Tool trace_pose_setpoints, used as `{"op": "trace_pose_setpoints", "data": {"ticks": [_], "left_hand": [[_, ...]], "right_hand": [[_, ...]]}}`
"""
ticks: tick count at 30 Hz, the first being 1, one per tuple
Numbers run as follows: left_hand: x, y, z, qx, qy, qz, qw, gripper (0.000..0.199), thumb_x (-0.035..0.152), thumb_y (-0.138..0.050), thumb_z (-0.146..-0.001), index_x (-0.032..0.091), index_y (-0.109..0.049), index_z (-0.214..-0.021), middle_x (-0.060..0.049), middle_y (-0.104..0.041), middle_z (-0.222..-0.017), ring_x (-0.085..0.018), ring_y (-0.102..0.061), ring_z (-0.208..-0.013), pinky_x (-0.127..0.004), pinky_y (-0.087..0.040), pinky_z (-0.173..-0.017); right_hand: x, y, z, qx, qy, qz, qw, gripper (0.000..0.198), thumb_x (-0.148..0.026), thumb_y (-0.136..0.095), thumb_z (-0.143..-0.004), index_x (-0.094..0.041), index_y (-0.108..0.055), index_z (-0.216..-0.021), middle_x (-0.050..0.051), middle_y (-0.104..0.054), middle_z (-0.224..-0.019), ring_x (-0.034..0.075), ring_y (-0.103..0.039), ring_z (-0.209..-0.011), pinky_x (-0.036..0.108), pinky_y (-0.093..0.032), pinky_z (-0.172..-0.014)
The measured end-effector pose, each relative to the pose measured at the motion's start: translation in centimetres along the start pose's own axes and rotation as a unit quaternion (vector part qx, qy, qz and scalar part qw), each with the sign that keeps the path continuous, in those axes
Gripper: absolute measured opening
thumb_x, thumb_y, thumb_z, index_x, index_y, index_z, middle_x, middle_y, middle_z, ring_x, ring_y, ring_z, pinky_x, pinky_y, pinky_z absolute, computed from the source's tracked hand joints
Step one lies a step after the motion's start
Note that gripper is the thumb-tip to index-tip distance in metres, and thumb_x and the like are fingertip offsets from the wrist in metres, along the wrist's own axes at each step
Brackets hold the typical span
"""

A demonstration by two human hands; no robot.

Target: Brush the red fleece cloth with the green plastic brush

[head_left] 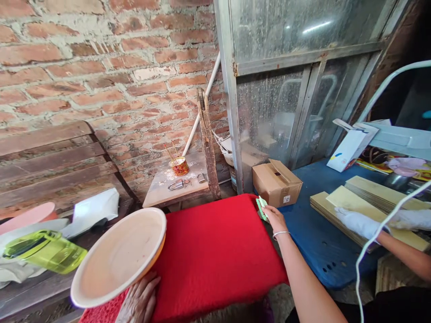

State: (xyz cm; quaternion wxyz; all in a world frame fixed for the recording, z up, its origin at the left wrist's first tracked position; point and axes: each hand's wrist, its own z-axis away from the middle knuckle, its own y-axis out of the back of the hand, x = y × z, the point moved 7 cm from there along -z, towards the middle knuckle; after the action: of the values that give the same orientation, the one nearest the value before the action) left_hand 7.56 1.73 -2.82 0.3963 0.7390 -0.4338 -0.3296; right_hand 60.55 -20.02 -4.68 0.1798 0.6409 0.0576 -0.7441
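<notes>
A red cloth (215, 251) lies spread over a long surface in front of me. My right hand (274, 218), with a bracelet at the wrist, is closed around a small light-green brush (261, 208) at the cloth's far right corner. Low on the left, my left hand (139, 296) rests flat on the cloth, fingers stretched out. Just above it is a pale basin (121, 255) with an orange outer side, which hides part of the cloth; whether the fingers touch it I cannot tell.
A small wooden stand (175, 186) holds a tin with sticks (179, 166) and padlocks. A cardboard box (277, 181) sits on a blue table (303, 224). At right, a co-worker's gloved hands (358, 222) rest on stacked boards (340, 217). A green jug (47, 251) lies left; a white cable (358, 278) hangs right.
</notes>
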Motion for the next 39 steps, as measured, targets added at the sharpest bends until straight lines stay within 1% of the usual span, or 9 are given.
{"op": "trace_pose_setpoints", "data": {"ticks": [3, 9, 14, 17, 22, 27, 31, 34, 39], "left_hand": [[0.1, 0.3, -0.1, 0.002, -0.004, -0.003, 1.0, 0.032, 0.032, -0.043, -0.094, 0.028, -0.065, -0.117, -0.004, -0.068, -0.118, -0.023, -0.066, -0.105, -0.036, -0.055, -0.088], [0.4, 0.7, -0.3, 0.004, -0.01, -0.018, 1.0, 0.033, 0.033, -0.04, -0.095, 0.027, -0.065, -0.117, -0.005, -0.068, -0.118, -0.023, -0.066, -0.104, -0.037, -0.055, -0.087], [0.0, 0.0, 0.3, -0.019, 0.02, -0.003, 1.0, 0.033, 0.034, -0.041, -0.095, 0.026, -0.066, -0.117, -0.005, -0.067, -0.12, -0.023, -0.064, -0.109, -0.037, -0.053, -0.092], [-0.2, -0.3, 0.7, -0.027, 0.037, 0.003, 0.999, 0.033, 0.034, -0.042, -0.095, 0.026, -0.066, -0.117, -0.005, -0.067, -0.122, -0.024, -0.063, -0.111, -0.039, -0.053, -0.094], [0.5, 0.3, 0.1, -0.021, 0.035, 0.004, 0.999, 0.032, 0.03, -0.044, -0.093, 0.026, -0.065, -0.118, -0.006, -0.067, -0.12, -0.024, -0.063, -0.111, -0.04, -0.052, -0.095], [1.4, 0.9, -0.9, -0.039, 0.045, 0.01, 0.998, 0.032, 0.026, -0.046, -0.092, 0.025, -0.066, -0.116, -0.007, -0.066, -0.12, -0.024, -0.062, -0.113, -0.038, -0.05, -0.099], [2.1, 1.4, -1.4, -0.044, 0.052, 0.012, 0.998, 0.033, 0.023, -0.046, -0.092, 0.024, -0.063, -0.12, -0.008, -0.064, -0.122, -0.024, -0.06, -0.115, -0.041, -0.049, -0.1], [2.6, 1.8, -1.8, -0.03, 0.05, 0.019, 0.998, 0.032, 0.021, -0.045, -0.092, 0.023, -0.063, -0.118, -0.009, -0.064, -0.12, -0.024, -0.06, -0.113, -0.042, -0.049, -0.098], [3.0, 2.4, -2.4, -0.023, 0.063, 0.034, 0.997, 0.034, 0.018, -0.044, -0.089, 0.022, -0.064, -0.117, -0.01, -0.064, -0.118, -0.025, -0.06, -0.112, -0.042, -0.049, -0.098]], "right_hand": [[0.1, -1.4, -0.5, -0.028, -0.012, -0.01, 0.999, 0.05, -0.056, -0.064, -0.06, -0.02, -0.076, -0.092, 0.004, -0.074, -0.081, 0.021, -0.066, -0.074, 0.028, -0.046, -0.06], [1.8, -1.2, -2.0, -0.011, -0.022, 0.014, 1.0, 0.028, -0.047, -0.067, -0.055, -0.026, -0.074, -0.071, 0.001, -0.073, -0.075, 0.023, -0.065, -0.08, 0.03, -0.047, -0.066], [1.1, -2.4, -2.8, -0.017, -0.001, -0.001, 1.0, 0.057, -0.058, -0.061, -0.063, -0.019, -0.075, -0.102, 0.004, -0.074, -0.093, 0.022, -0.067, -0.087, 0.028, -0.048, -0.067], [0.5, -3.3, -2.7, -0.037, 0.002, 0.01, 0.999, 0.059, -0.06, -0.059, -0.065, -0.02, -0.074, -0.105, 0.004, -0.075, -0.096, 0.021, -0.067, -0.087, 0.027, -0.048, -0.066], [0.1, -1.6, -2.6, 0.003, -0.02, 0.106, 0.994, 0.033, -0.05, -0.064, -0.061, -0.025, -0.075, -0.079, 0.004, -0.074, -0.083, 0.026, -0.065, -0.088, 0.033, -0.047, -0.073], [-2.9, -0.4, -2.0, 0.062, 0.007, 0.197, 0.979, 0.049, -0.055, -0.058, -0.069, -0.019, -0.074, -0.098, 0.013, -0.071, -0.091, 0.032, -0.062, -0.094, 0.039, -0.045, -0.078], [-6.3, -4.9, 1.0, 0.017, 0.089, 0.249, 0.964, 0.057, -0.057, -0.056, -0.074, -0.018, -0.071, -0.112, 0.014, -0.067, -0.097, 0.03, -0.06, -0.092, 0.038, -0.045, -0.081], [-8.0, -11.4, 5.3, -0.074, 0.172, 0.287, 0.94, 0.045, -0.051, -0.061, -0.075, -0.022, -0.072, -0.107, 0.009, -0.064, -0.098, 0.024, -0.059, -0.09, 0.033, -0.044, -0.083], [-9.4, -22.6, 12.9, -0.201, 0.275, 0.349, 0.873, 0.029, -0.041, -0.066, -0.077, -0.026, -0.074, -0.101, 0.006, -0.06, -0.099, 0.02, -0.058, -0.092, 0.029, -0.043, -0.085]]}}
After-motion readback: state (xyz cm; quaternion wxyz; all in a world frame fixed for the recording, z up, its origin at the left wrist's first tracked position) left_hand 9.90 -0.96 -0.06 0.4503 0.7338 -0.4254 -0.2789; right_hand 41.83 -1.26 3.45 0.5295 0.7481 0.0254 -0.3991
